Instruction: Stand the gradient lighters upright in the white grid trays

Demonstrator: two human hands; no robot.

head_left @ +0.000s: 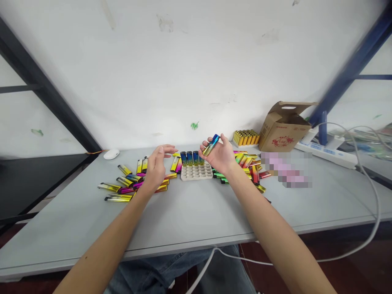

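Note:
My right hand (pixel 223 154) holds a shiny tube (pixel 211 144), blue fading to gold, that looks like a disposable vape. It lies tilted across the upturned palm and fingers, above the right back corner of a pale tray (pixel 196 177) with rows of holes. Several blue-and-gold tubes (pixel 190 158) with dark tops stand upright in the tray's back row. To the left of the tray, my left hand (pixel 157 165) hovers with its fingers stretched out and nothing in them. Beneath it lie loose yellow, pink and orange tubes (pixel 125 181).
More loose tubes (pixel 245 163) lie right of the tray. Behind them, a second tray holds several upright yellow tubes (pixel 246 138) beside an open cardboard box (pixel 283 128). A white power strip (pixel 326 151), a loose cable (pixel 376 212) and a white rounded gadget (pixel 111 154) are also there.

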